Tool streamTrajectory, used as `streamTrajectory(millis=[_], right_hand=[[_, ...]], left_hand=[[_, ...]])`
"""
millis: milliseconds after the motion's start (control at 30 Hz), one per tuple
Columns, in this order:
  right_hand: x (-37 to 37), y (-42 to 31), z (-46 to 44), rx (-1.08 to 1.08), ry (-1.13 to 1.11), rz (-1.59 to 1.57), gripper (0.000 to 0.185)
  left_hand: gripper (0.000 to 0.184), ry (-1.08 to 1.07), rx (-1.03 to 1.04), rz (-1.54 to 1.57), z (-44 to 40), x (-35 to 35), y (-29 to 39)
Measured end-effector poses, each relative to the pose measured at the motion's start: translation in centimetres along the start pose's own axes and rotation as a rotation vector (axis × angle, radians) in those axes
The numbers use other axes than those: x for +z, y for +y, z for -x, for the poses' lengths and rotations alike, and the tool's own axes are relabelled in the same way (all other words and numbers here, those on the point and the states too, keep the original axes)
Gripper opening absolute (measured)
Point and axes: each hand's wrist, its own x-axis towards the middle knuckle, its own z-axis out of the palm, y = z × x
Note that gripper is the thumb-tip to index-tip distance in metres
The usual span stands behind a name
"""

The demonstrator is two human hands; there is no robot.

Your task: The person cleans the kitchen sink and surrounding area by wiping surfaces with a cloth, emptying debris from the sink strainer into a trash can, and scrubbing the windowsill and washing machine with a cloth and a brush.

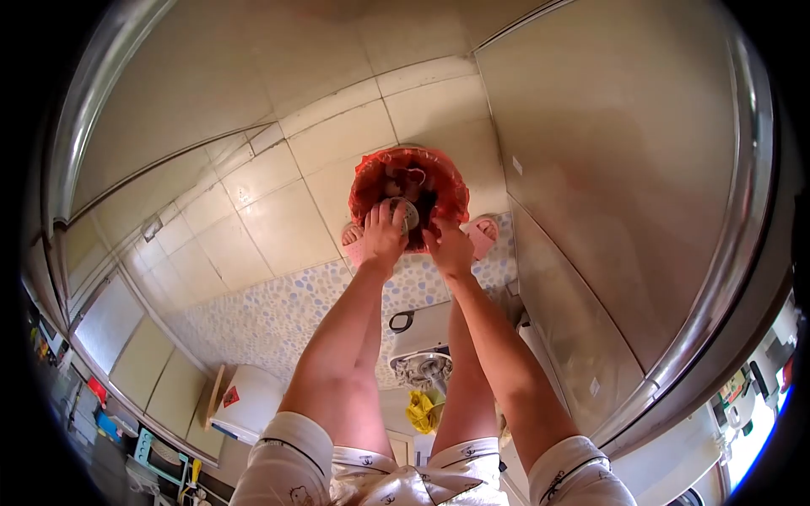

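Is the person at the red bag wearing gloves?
No, the left hand and the right hand at the red bag are both bare.

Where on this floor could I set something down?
The widest bare patch is the pale tiles, left of the red liner and beyond the pebble-patterned floor. A smaller one lies between the liner and the smooth panel on the right. It is crowded at the liner's near edge: left hand, right hand and pink slippers.
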Motion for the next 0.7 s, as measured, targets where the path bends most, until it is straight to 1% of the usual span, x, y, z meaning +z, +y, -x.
streamTrajectory(millis=[67,100,133,200,233,300,333,400,433,533,567,667,700], right_hand=[[0.7,0.6,0.7,-0.012,0.077,-0.058,0.03],[0.8,0.6,0.8,-0.026,0.094,-0.069,0.032],[0.8,0.8,0.5,-0.046,0.115,-0.08,0.033],[0.1,0.6,0.3,-0.127,0.14,0.031,0.03],[-0.3,0.3,0.8,-0.163,0.143,0.086,0.029],[-0.7,0.3,1.2,-0.049,0.041,-0.103,0.025],[-1.0,0.2,1.3,0.011,-0.008,-0.2,0.023],[-2.1,-0.9,1.6,0.086,0.0,-0.296,0.016],[-2.9,-1.9,1.8,0.123,0.001,-0.344,0.012],[-5.4,-5.3,2.4,-0.143,0.129,-0.471,0.01],[-5.9,-6.5,2.5,-0.278,0.202,-0.55,0.012],[-8.3,-8.9,3.5,-0.247,-0.086,-0.74,0.012],[-8.9,-9.6,3.6,-0.381,-0.056,-0.72,0.009]], left_hand=[[0.077,-0.109,-0.011,-0.035,0.6,-0.1,0.1],[0.08,-0.291,-0.165,0.055,0.5,-1.1,0.5],[0.082,-0.15,-0.14,0.134,0.6,-1.0,0.6],[0.087,0.123,-0.068,0.283,1.1,-0.6,0.7],[0.086,0.168,-0.116,0.404,1.9,-0.5,0.9],[0.085,0.278,-0.222,0.635,3.1,-1.1,1.3],[0.083,0.313,-0.18,0.67,3.8,-1.7,1.5],[0.08,0.377,-0.092,0.737,5.8,-3.3,2.0],[0.076,0.358,-0.061,0.856,6.9,-4.3,2.0],[0.072,0.449,0.022,0.9,9.9,-6.3,1.9],[0.075,0.41,-0.002,0.855,11.0,-7.2,1.8],[0.078,0.423,0.021,0.803,12.7,-8.1,1.2],[0.081,0.428,0.044,0.78,12.9,-8.3,0.9]])
